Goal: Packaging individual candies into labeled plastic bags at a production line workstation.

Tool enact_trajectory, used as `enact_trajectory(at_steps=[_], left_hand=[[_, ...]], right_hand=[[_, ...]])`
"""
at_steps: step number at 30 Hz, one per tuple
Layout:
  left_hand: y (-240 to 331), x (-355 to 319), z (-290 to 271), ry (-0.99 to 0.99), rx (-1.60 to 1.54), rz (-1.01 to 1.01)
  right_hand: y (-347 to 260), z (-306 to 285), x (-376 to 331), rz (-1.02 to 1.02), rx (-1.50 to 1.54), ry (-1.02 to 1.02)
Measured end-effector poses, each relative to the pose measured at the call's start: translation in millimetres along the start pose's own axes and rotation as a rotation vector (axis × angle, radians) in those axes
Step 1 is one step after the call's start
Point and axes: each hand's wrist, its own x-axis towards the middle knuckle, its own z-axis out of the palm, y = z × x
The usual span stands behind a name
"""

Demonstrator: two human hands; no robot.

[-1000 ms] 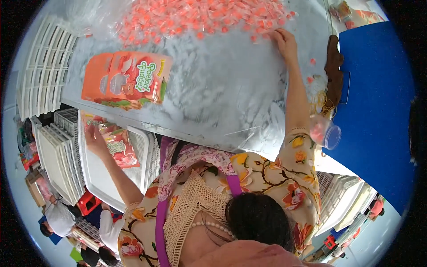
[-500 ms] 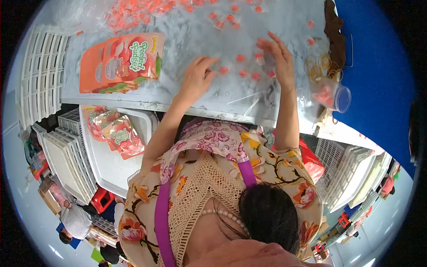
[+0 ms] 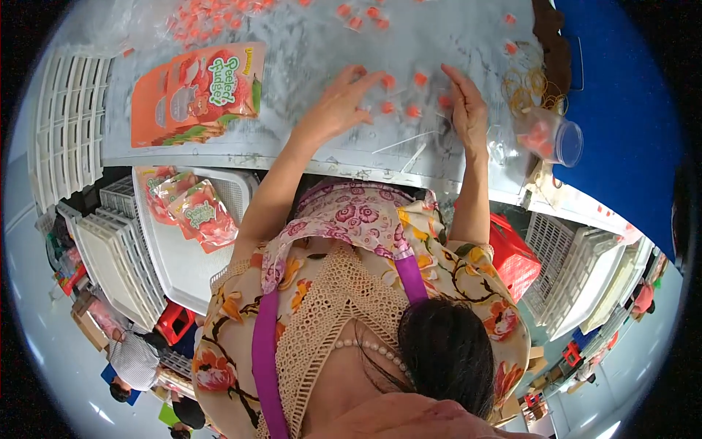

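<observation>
Several small red wrapped candies (image 3: 413, 111) lie loose on the grey tabletop (image 3: 292, 132) between my two hands. My left hand (image 3: 338, 104) is at their left, palm down, with thumb and forefinger spread apart and nothing visible in it. To their right, my right hand (image 3: 469, 113) is held on edge with its forefinger stretched out. One red candy (image 3: 444, 102) lies close by its fingers; whether they touch is not clear. A fanned stack of pink and orange pouches (image 3: 212, 88) lies on the table left of my left hand.
Many more red candies (image 3: 208, 20) are heaped at the far left. Rubber bands (image 3: 523, 95) and a clear jar (image 3: 541, 137) of red pieces are at the right edge. Below the table, a white tray (image 3: 179, 274) holds pouches. White crates (image 3: 66, 124) are at the left.
My left hand has shifted right, with its thumb and fingers spreading wider. A candy beside its fingertips is out of sight now. The whole view has shifted slightly.
</observation>
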Motion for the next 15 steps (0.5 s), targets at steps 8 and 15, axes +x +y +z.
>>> enact_trajectory(at_steps=[8, 15], left_hand=[[-1.3, 19.0, 38.3, 0.132, 0.155, 0.13], [-19.3, 59.5, -9.4, 0.328, -0.022, 0.104]], right_hand=[[-12.9, 15.0, 2.6, -0.41, -0.36, -0.209], [-29.9, 8.1, 49.3, -0.222, -0.053, -0.113]])
